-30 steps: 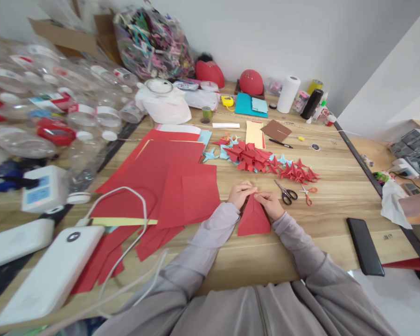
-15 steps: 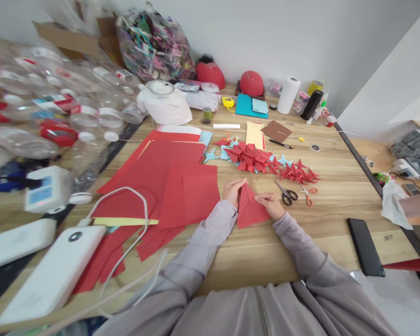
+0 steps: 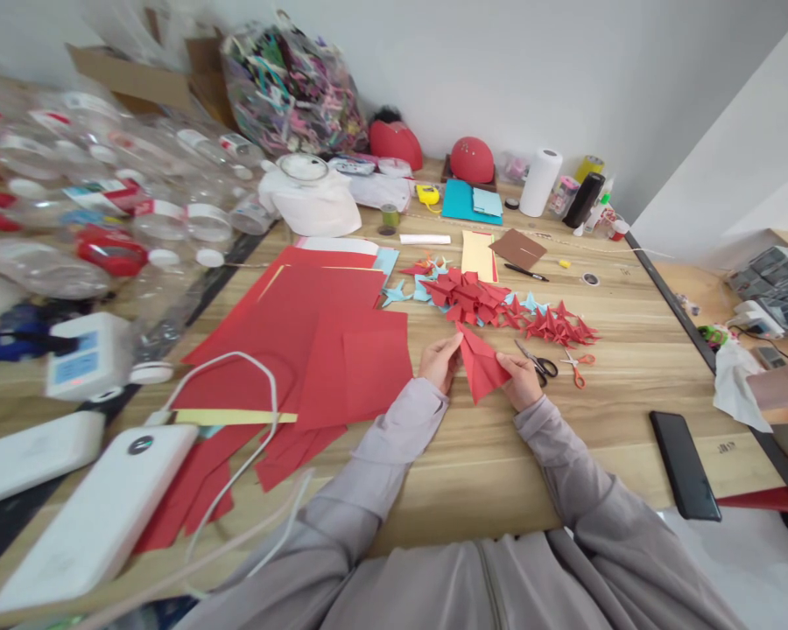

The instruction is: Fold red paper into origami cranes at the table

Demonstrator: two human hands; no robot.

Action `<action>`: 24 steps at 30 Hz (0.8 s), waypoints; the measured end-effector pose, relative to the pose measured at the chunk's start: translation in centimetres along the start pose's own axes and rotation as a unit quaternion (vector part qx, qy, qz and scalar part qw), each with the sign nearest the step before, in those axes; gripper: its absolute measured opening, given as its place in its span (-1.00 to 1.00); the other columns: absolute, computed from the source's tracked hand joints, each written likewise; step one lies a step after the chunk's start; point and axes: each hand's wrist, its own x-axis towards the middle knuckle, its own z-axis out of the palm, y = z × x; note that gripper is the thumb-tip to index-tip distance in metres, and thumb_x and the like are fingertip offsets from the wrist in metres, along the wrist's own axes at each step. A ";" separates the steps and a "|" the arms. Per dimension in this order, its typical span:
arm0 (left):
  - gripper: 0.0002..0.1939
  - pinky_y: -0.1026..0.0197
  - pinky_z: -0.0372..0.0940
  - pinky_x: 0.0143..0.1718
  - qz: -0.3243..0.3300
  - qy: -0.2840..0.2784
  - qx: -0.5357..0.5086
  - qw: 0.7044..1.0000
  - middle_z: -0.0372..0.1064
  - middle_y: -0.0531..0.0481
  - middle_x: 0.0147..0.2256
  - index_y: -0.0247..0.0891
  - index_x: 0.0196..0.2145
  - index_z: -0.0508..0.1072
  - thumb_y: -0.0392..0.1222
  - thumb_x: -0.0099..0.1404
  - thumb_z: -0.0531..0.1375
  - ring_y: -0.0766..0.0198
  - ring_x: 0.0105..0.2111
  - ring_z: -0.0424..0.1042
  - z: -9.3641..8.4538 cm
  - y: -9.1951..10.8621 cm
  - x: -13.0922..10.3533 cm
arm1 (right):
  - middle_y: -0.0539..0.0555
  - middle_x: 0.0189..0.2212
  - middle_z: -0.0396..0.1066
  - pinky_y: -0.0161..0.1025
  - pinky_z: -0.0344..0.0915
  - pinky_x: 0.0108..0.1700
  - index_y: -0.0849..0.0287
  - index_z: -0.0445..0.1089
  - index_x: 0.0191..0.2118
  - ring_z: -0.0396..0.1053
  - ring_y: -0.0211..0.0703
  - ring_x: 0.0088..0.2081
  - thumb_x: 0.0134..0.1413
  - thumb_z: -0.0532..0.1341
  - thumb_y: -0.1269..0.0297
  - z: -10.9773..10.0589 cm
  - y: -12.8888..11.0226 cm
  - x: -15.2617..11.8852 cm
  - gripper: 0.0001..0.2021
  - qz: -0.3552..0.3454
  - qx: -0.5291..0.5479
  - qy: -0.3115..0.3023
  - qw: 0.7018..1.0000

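A folded red paper [image 3: 481,367], creased into a pointed shape, is held between both hands over the table. My left hand [image 3: 440,360] pinches its left edge near the top corner. On the right side, my right hand [image 3: 521,380] grips the paper's other edge between thumb and fingers. Just beyond the hands lies a pile of red folded paper pieces [image 3: 469,295], with light blue ones among them. Black-handled scissors [image 3: 546,367] rest close to my right hand, partly hidden by it. Flat red sheets [image 3: 377,372] lie to the left of my left hand.
Orange-handled scissors [image 3: 579,376] and a black phone [image 3: 685,464] lie to the right. White power banks [image 3: 98,516], a cable [image 3: 272,385] and plastic bottles [image 3: 158,219] occupy the left. A teal folder [image 3: 458,201] and a white roll [image 3: 541,182] stand farther back.
The red paper has turned and risen slightly, and its lower part now points down near the middle. My right hand has moved a little to the right along with it.
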 end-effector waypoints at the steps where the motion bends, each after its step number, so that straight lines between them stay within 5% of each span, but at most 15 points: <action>1: -0.70 0.25 0.30 -0.45 -0.001 0.000 0.014 1.000 0.46 -0.03 -0.52 -0.32 -0.54 0.50 -0.05 -0.17 0.39 0.32 -0.54 0.40 0.0 -0.1 -0.1 | 0.06 -0.48 0.51 -0.10 0.36 -0.23 0.18 0.49 -0.52 0.42 -0.07 -0.38 -0.45 0.41 0.02 0.1 0.0 0.0 -0.66 -0.006 0.003 0.004 1.000; 11: -0.71 0.28 0.23 -0.47 -0.002 0.004 0.088 0.996 0.42 0.05 -0.58 -0.28 -0.53 0.51 -0.05 -0.20 0.39 0.33 -0.57 0.35 -0.5 -0.4 0.0 | 0.07 -0.54 0.47 -0.18 0.35 -0.33 0.19 0.42 -0.56 0.40 -0.14 -0.45 -0.31 0.34 -0.04 -0.4 -0.2 0.1 -0.65 -0.005 0.014 -0.015 1.000; 19: -0.75 0.30 0.12 -0.51 -0.010 -0.188 0.307 0.933 0.35 0.08 -0.64 -0.29 -0.65 0.47 -0.03 -0.08 0.30 0.36 -0.59 0.24 -0.1 0.2 -1.1 | -0.02 -0.58 0.43 -0.26 0.29 -0.40 0.18 0.45 -0.53 0.31 -0.24 -0.54 -0.38 0.39 0.05 -0.4 0.4 0.0 -0.69 -0.030 -0.037 -0.017 0.999; 24: -0.78 0.29 0.14 -0.50 0.010 -0.204 0.346 0.916 0.38 0.04 -0.62 -0.29 -0.62 0.50 -0.06 -0.04 0.26 0.33 -0.58 0.25 -0.3 0.0 -1.2 | -0.03 -0.62 0.40 -0.26 0.25 -0.44 0.19 0.46 -0.57 0.28 -0.27 -0.58 -0.33 0.38 0.11 -0.9 0.6 0.2 -0.76 -0.051 -0.049 0.006 0.998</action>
